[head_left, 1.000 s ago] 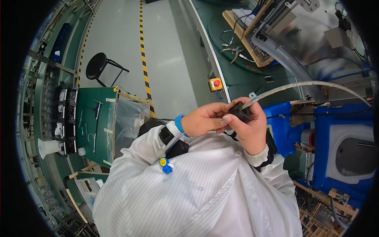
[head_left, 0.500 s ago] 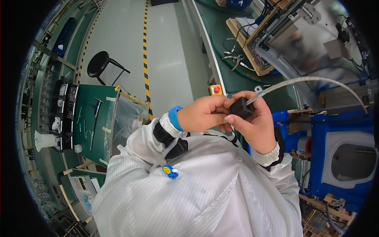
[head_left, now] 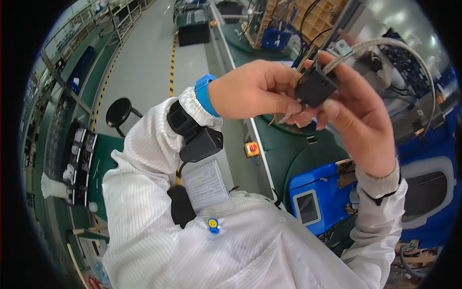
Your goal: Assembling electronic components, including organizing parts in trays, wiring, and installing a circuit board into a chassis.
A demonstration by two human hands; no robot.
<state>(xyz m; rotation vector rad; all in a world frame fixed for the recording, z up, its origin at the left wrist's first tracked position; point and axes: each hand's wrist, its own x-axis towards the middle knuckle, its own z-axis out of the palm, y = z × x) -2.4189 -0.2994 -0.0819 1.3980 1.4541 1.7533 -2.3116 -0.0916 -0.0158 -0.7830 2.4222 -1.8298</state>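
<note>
A small black box-shaped part is held up between my two hands. A pale sheathed cable runs from its top and arches away to the right, with a metal lug beside the cable's end. My left hand is closed, its thumb and fingertips pinching the part's left side. From the right, my right hand grips the same part, fingers behind it and thumb near its lower edge. Some fingertips are hidden behind the part.
Below my hands a green conveyor bench carries a blue unit with a screen. A red-and-yellow emergency stop button sits on its edge. A black stool stands at the left, and a black bin lies far ahead.
Both hands have risen and moved farther out with the black part and its cable. The view has shifted, showing more of the aisle and the blue unit's screen.
</note>
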